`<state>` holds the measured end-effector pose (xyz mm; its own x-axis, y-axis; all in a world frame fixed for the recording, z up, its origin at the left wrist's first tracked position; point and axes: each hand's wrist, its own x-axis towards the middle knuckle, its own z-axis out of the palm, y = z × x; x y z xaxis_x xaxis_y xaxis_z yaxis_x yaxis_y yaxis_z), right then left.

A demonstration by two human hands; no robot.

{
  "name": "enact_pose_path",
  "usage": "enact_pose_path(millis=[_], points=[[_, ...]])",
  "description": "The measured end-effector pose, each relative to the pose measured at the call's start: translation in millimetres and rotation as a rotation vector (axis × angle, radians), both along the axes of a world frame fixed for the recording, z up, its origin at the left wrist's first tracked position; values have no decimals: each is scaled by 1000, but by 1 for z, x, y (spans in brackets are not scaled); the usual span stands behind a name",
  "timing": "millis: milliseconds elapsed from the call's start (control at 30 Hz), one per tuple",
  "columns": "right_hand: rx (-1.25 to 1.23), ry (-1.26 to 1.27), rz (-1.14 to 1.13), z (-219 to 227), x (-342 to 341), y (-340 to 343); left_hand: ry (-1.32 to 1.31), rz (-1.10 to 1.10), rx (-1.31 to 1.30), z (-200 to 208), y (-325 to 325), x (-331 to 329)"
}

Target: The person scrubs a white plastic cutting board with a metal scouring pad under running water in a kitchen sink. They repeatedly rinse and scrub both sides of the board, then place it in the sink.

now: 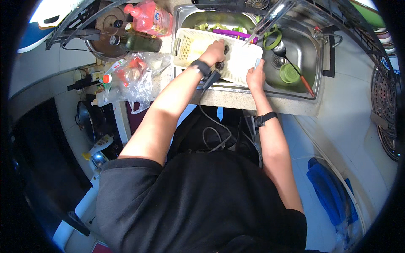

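Observation:
A cream plastic basket (182, 49) with slotted sides lies across the double sink, tilted over its near rim and divider. My right hand (256, 76) is closed around the basket's right end, thumb on top. Inside the basket, my left hand (214, 52) is closed, pressing a dark wiry scrubber (220, 65) against the bottom; bits of it stick out on both sides of the fingers. Glare washes out the basket's right half. The faucet (274, 19) reaches over it from the back.
Green scraps and a purple packet (234, 35) lie in the left basin. The right basin (310, 50) holds a green cup (289, 73), a green ring-shaped piece (272, 39) and a red-handled ladle (301, 76). Bottles and a plastic bag (141, 74) crowd the counter left.

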<state>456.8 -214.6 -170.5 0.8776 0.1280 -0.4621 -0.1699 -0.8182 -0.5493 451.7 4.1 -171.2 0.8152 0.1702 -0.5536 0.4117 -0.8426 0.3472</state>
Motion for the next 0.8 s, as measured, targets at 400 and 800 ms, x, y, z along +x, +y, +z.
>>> enact_pose_path(millis=[400, 800], points=[[16, -54, -41, -7, -4, 0, -723, 338, 189, -9, -59, 11], [43, -63, -19, -7, -4, 0, -820, 205, 248, -5, 5, -16]])
